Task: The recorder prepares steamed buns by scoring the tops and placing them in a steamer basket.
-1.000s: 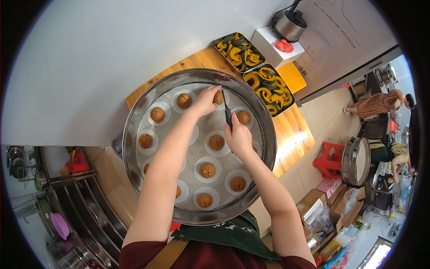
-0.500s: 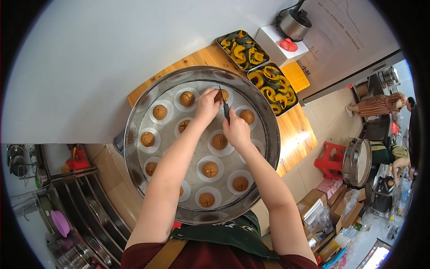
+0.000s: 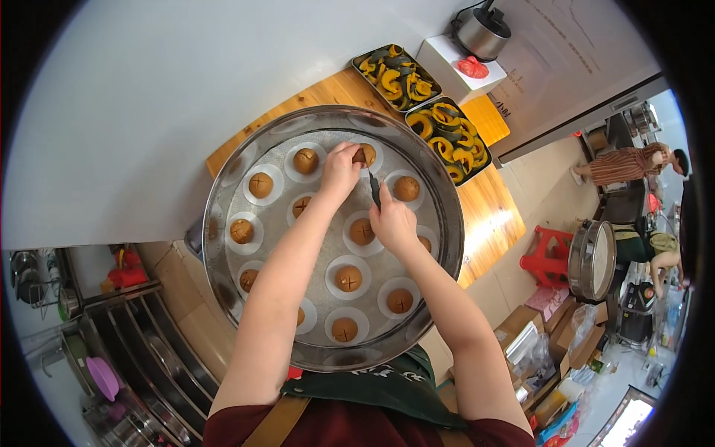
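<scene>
In front of me is a large round metal steamer tray [image 3: 452, 216] with a pale mesh liner, holding several brown dough balls on white paper rounds. Some tops, such as that of the near dough ball [image 3: 348, 279], carry a cross-shaped cut. My left hand [image 3: 341, 174] reaches to the tray's far side, its fingers closed around a dough ball [image 3: 367, 154] and partly hiding it. Gripped in my right hand [image 3: 395, 221] is a small knife [image 3: 375, 188] with a black handle. Its thin blade points at that ball's near side.
Under the tray is a wooden table [image 3: 491, 212]. Two dark trays of cut pumpkin, a far one [image 3: 398, 78] and a nearer one [image 3: 450, 138], lie beyond. Rightward are a red stool [image 3: 547, 257], another round steamer [image 3: 593, 261], cardboard boxes [image 3: 518, 328] and another person [image 3: 625, 165].
The knife has drawn back toward me, its blade leaving the top of the held dough ball. My left hand stays on that ball. The whole view has shifted slightly.
</scene>
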Motion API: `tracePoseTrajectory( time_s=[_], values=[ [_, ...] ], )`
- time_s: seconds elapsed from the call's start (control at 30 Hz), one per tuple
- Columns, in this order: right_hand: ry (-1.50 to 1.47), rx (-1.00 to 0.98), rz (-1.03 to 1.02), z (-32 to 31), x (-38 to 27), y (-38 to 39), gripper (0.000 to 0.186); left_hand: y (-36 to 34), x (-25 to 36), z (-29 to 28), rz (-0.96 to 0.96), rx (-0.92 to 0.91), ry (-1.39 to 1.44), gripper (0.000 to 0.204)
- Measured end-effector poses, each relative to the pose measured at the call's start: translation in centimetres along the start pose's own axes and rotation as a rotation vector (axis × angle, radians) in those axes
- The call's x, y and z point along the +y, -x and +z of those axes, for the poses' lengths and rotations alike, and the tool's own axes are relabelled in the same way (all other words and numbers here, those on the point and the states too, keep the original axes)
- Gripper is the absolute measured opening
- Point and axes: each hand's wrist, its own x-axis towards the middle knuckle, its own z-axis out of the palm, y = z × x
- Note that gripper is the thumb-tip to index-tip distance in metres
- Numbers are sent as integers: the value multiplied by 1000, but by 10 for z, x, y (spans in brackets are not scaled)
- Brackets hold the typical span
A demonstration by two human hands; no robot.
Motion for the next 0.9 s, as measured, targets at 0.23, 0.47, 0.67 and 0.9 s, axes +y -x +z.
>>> tracePoseTrajectory(
  time_s=[0.23, 0.47, 0.67, 0.9],
  values=[
    [-90, 100, 15, -33, -11, 33, 41, 3, 7, -2, -19, -10, -23, 43],
    [-246, 123, 236, -40, 17, 60, 51, 13, 45, 3, 29, -76, 65, 43],
    [-184, 67, 203, -31, 19, 51, 55, 27, 57, 25, 113, -366, 156, 37],
    [-149, 37, 254, -24, 12, 44, 55, 32, 55, 37, 110, -294, 199, 34]
  ],
)
